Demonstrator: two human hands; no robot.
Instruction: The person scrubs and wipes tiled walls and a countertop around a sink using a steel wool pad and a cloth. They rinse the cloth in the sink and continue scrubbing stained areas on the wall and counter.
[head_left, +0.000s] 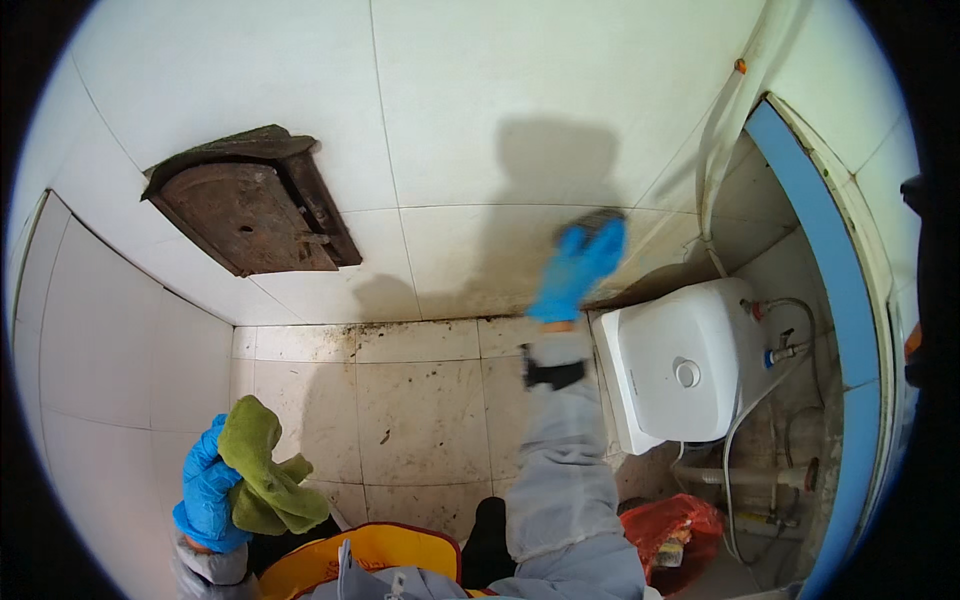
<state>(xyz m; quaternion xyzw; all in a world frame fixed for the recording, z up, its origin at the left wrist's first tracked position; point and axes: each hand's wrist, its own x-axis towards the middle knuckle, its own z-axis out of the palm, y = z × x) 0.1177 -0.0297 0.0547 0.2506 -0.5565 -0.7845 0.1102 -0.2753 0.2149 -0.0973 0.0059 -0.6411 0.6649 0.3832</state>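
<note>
My left hand (207, 487), in a blue glove, grips a crumpled green cloth (259, 472) at the lower left. The cloth hangs above the tiled surface, folded over itself. My right hand (574, 270), gloved in blue too, reaches forward to the white tiled wall (450, 251). Under its fingers is a dark grey scouring pad (596, 219), blurred and pressed at the wall; it looks like steel wool. Brownish grime stains the lower wall around that hand.
Right of my arm stands a white water heater (652, 367) with hoses (795, 307). A rusty metal hatch (232, 214) is set in the wall. Dirt specks mark the tiled surface (420, 420). A red plastic bag (667, 532) holds rubbish at lower right, beside a blue edge (825, 225).
</note>
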